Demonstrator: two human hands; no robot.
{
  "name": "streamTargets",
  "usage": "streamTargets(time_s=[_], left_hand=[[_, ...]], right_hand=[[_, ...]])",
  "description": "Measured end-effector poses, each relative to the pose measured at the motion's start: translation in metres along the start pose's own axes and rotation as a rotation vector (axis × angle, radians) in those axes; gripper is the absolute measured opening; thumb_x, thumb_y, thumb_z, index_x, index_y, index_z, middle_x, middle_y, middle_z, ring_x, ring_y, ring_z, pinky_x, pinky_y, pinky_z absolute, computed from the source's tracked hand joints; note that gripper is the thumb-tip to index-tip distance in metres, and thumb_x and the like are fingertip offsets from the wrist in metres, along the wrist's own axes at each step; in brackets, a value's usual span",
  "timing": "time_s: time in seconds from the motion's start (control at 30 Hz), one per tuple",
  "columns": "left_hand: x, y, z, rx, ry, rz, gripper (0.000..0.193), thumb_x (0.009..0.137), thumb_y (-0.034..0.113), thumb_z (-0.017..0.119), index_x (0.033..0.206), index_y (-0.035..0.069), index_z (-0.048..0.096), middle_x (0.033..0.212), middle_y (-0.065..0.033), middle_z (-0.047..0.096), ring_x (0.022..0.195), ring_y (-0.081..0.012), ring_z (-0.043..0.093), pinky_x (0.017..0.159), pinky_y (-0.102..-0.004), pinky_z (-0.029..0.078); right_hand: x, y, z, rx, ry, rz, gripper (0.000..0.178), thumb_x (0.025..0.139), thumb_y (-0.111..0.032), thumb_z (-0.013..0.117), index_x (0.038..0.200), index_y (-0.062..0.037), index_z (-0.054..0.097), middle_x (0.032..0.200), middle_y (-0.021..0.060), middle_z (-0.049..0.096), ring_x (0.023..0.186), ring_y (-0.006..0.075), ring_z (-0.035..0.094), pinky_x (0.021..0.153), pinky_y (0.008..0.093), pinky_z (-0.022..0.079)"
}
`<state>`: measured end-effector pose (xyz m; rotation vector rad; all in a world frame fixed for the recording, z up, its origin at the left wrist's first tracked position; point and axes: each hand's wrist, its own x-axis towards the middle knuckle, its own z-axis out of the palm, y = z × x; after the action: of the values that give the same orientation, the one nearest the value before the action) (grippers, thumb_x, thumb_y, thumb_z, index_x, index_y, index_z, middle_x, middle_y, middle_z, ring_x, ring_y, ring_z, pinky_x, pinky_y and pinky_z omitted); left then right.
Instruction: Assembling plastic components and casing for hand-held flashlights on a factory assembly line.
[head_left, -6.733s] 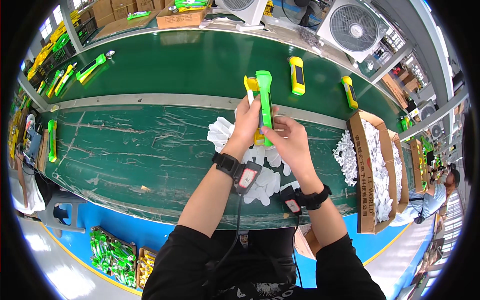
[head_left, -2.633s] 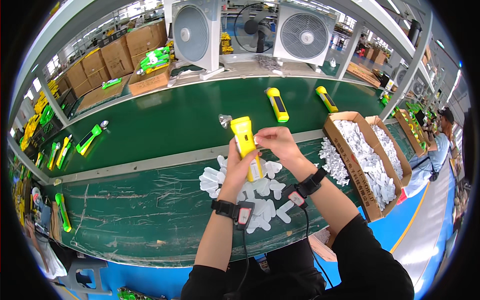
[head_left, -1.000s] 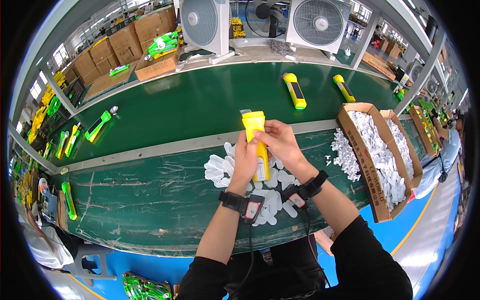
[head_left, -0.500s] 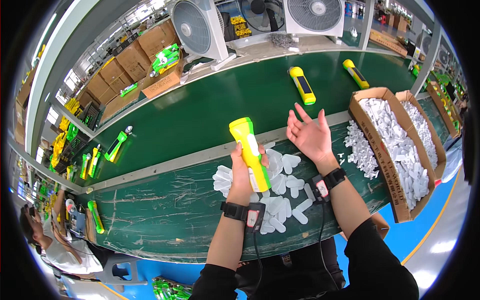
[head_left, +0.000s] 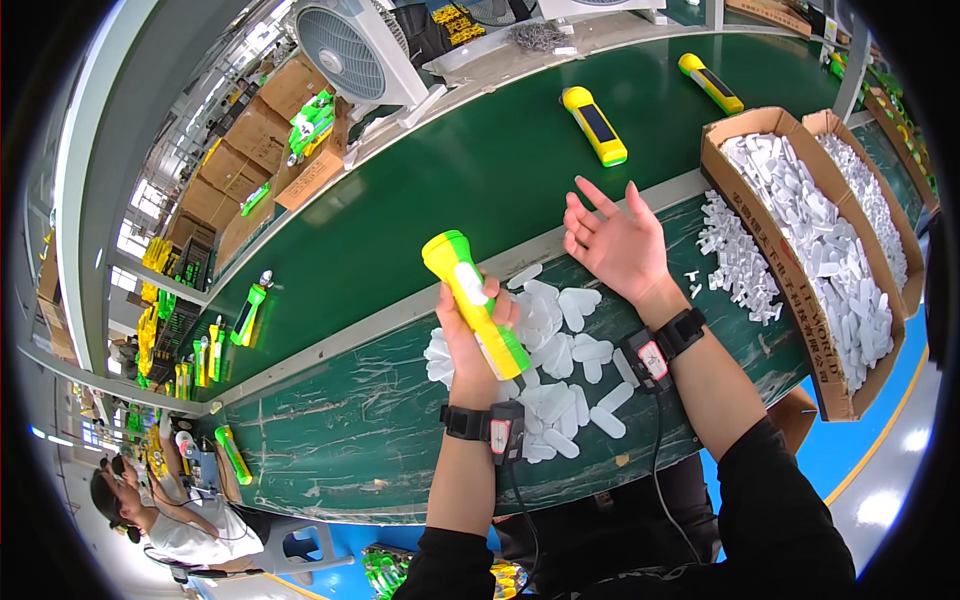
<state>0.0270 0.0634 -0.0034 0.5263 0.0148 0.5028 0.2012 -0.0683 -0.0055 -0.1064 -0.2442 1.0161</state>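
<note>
My left hand (head_left: 466, 335) is wrapped round a yellow and green flashlight (head_left: 474, 305), tilted with its wide head up and to the left. A white oval panel shows on its upper side. To the right, my right hand (head_left: 614, 240) hangs palm up with fingers spread and nothing in it, above the near edge of the green belt. Beneath and between the hands lies a loose spread of white oval plastic pieces (head_left: 553, 404) on the scratched green worktop (head_left: 330, 440).
Two yellow flashlights (head_left: 594, 126) with dark panels lie on the green conveyor belt (head_left: 400, 220). At right stand open cardboard boxes (head_left: 778, 290) of white parts, beside a heap of small white pieces (head_left: 735, 255). Green flashlights (head_left: 250, 312) lie at left, near a seated person (head_left: 200, 520).
The flashlight in my left hand has turned, its head leaning further left. My right hand stays open. The view has shifted, so the belt's far side sits higher in the picture.
</note>
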Motion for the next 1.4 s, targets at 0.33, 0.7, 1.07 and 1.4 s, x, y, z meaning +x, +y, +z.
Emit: streamTargets(time_s=[0.33, 0.7, 1.07, 1.4], left_hand=[[-0.003, 0.002, 0.001, -0.067, 0.012, -0.043, 0.042, 0.091, 0.036, 0.048, 0.112, 0.000, 0.051, 0.082, -0.0028, 0.051, 0.059, -0.0121, 0.040, 0.055, -0.0262, 0.035], [0.001, 0.003, -0.009, -0.191, -0.007, -0.047, 0.038, 0.089, 0.030, 0.051, 0.108, -0.002, 0.051, 0.082, -0.0050, 0.050, 0.060, -0.0119, 0.043, 0.056, -0.0255, 0.037], [0.002, 0.003, 0.006, -0.482, -0.143, -0.211, 0.077, 0.074, 0.019, 0.061, 0.139, -0.002, 0.027, 0.117, -0.0112, 0.042, 0.096, -0.0195, 0.048, 0.083, -0.0376, 0.044], [-0.011, 0.023, 0.022, -0.640, -0.278, -0.212, 0.078, 0.093, 0.030, 0.054, 0.150, 0.018, 0.002, 0.122, -0.0105, 0.043, 0.087, -0.0137, 0.051, 0.072, -0.0290, 0.042]], right_hand=[[-0.003, 0.000, -0.003, -0.005, 0.040, -0.019, 0.060, 0.087, -0.045, 0.058, 0.131, -0.0070, 0.042, 0.115, 0.0092, 0.054, 0.101, 0.0210, 0.053, 0.087, 0.0355, 0.043], [-0.002, 0.000, -0.004, -0.002, 0.079, -0.026, 0.057, 0.087, -0.042, 0.058, 0.129, -0.0062, 0.044, 0.113, 0.0085, 0.055, 0.100, 0.0205, 0.053, 0.085, 0.0345, 0.043], [0.002, -0.002, -0.011, 0.084, 0.093, -0.024, 0.053, 0.086, -0.045, 0.058, 0.122, -0.0079, 0.047, 0.108, 0.0079, 0.057, 0.098, 0.0208, 0.055, 0.083, 0.0344, 0.043], [0.007, 0.017, -0.018, 0.171, 0.069, -0.017, 0.044, 0.088, -0.043, 0.057, 0.119, -0.0117, 0.053, 0.106, 0.0037, 0.060, 0.094, 0.0183, 0.057, 0.079, 0.0331, 0.045]])
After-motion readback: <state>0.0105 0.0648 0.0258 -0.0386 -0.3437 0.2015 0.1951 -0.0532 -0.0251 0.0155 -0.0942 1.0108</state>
